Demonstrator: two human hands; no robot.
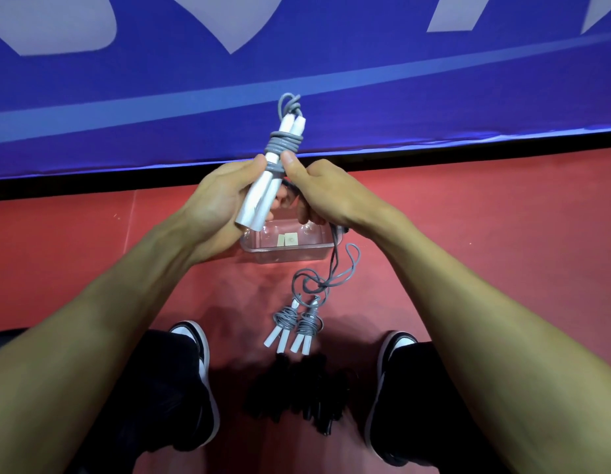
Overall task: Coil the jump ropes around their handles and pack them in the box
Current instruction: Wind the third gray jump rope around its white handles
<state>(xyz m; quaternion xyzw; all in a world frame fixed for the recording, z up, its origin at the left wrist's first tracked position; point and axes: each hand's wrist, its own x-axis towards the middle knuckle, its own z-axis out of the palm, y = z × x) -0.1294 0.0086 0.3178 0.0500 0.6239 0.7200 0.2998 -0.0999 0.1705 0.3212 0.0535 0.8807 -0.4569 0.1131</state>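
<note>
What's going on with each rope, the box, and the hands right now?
Held jump rope: partly coiled around its white handles, tail hanging loose.
Two coiled jump ropes: wrapped, lying on the floor.
Clear box: open, no ropes inside.
Left hand: grips the handles.
Right hand: holds the rope.

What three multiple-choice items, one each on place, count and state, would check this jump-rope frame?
1. Where is the clear box?
A. on the red floor, below the hands
B. on the blue banner
C. on a shoe

2. How many coiled white-handled ropes lie on the floor?
A. none
B. two
C. five

3. What state is the held rope in?
A. not wound at all
B. partly wound, with a loose tail hanging
C. packed in the box

Answers: 1 A, the box sits on the floor under the left hand and right hand; 2 B, two bundles lie side by side; 3 B, grey coils ring the handles while cord trails down.
</note>
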